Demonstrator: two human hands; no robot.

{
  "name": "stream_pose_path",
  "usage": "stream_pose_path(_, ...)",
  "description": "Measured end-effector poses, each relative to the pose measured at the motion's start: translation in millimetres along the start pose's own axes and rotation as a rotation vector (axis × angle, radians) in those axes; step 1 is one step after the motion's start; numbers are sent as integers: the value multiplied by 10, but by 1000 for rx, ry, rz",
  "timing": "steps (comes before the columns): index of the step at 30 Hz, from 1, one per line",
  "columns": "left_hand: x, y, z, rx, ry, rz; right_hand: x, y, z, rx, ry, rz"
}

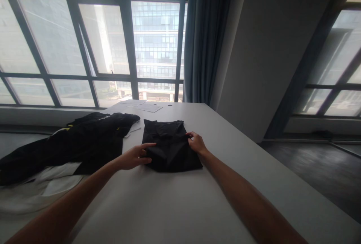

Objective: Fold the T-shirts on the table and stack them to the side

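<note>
A black garment (169, 155), folded into a compact, roughly square shape, lies on the white table in front of me. My left hand (134, 156) is at its left side; the index finger stretches over the cloth and the thumb is apart from it near the lower left edge. With bent fingers, my right hand (196, 144) pinches the garment's right edge. Creases run across the middle of the cloth, and its upper edge looks uneven. The underside of the garment is hidden.
A heap of dark clothes (93, 134) with yellow bits lies left of the garment, pale cloth (60, 183) beneath it. Paper sheets (149, 107) rest at the far end of the white table (158, 206). Behind are windows, a dark curtain (205, 40) and a wall (267, 48).
</note>
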State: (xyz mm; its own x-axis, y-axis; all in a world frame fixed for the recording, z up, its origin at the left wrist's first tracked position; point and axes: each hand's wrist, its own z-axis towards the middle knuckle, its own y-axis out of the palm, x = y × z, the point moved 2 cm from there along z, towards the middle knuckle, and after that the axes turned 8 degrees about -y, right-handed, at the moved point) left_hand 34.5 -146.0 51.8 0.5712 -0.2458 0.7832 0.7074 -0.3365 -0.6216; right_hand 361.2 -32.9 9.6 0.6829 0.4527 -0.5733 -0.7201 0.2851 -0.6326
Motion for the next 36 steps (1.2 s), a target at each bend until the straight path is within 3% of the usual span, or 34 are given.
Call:
stream_pose_path(6, -149, 4, 8, -90, -126, -108, 13, -6, 9, 9, 13, 38)
stream_pose_path(10, -246, 8, 57, -33, -321, -227, 0, 5, 10, -65, 7, 59)
stream_pose_path(12, -255, 33, 100, 40, -357, -257, 10, 7, 11, -117, 15, 77)
stream_pose_path(15, -230, 60, 151, 163, -183, -168, 23, -9, 16, -151, 7, 111)
stream_pose_path(18, -244, 36, 161, 256, 33, -65, -2, -42, 26, -20, -72, 189)
stream_pose_path(21, -347, -47, 159, 306, 97, 52, -23, -25, 22, 60, -93, 252)
stream_pose_path(25, -497, -130, 156, 263, -72, 348, -38, 67, 0, -89, -50, 124)
stream_pose_path(27, -480, -134, 146, 340, -132, 520, -96, 77, -10, -116, -80, -14)
stream_pose_path(30, -355, -41, 148, 464, -68, 642, -284, 81, -44, -163, -185, -132)
stream_pose_path(33, -317, 132, 200, 337, -57, 648, -485, 153, -136, -372, -238, -153)
stream_pose_path(36, -424, 247, 281, 152, -147, 627, -578, 249, -255, -630, -166, -216)
